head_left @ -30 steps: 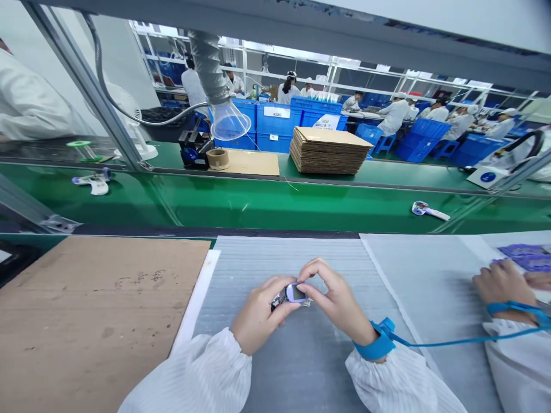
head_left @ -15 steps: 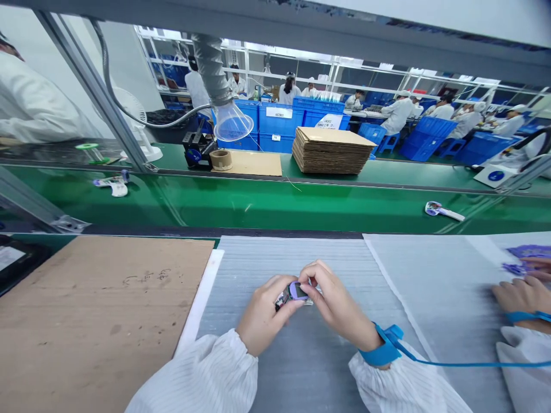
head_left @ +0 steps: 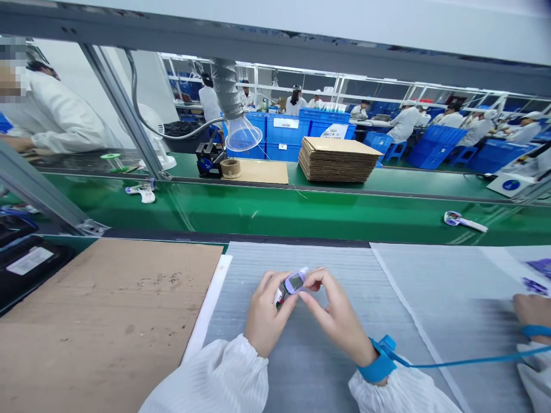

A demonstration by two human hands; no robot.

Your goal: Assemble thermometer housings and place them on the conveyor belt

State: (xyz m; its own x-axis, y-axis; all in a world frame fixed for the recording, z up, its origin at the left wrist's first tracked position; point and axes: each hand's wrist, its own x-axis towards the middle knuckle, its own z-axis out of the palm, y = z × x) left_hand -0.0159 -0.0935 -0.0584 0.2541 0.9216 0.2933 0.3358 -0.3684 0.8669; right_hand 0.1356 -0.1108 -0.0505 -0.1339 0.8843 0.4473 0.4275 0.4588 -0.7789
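Note:
A purple-and-white handheld device [head_left: 295,282] with a small grey screen is held above the sheeted work surface, its screen facing up. Thin wires and inner parts show at its left side. My left hand [head_left: 267,312] closes round that side, thumb below and fingers above. At the other edge, the thumb and forefinger of my right hand [head_left: 329,307] are bent against the device, and its remaining fingers are curled. A blue strap with a cord [head_left: 379,361] circles my right wrist.
Pale foam sheet [head_left: 310,367] covers the bench, with flat cardboard [head_left: 116,310] at left. Beyond runs a green belt [head_left: 267,212] carrying similar device pieces [head_left: 465,221]. A cardboard stack [head_left: 338,160] stands behind it. Another person's hand [head_left: 534,312] is at far right.
My right fingers have shifted from over the screen to the device's right edge, uncovering the screen. The device has tilted, right end upward. The head view has swung slightly, and the neighbour's hand sits farther right.

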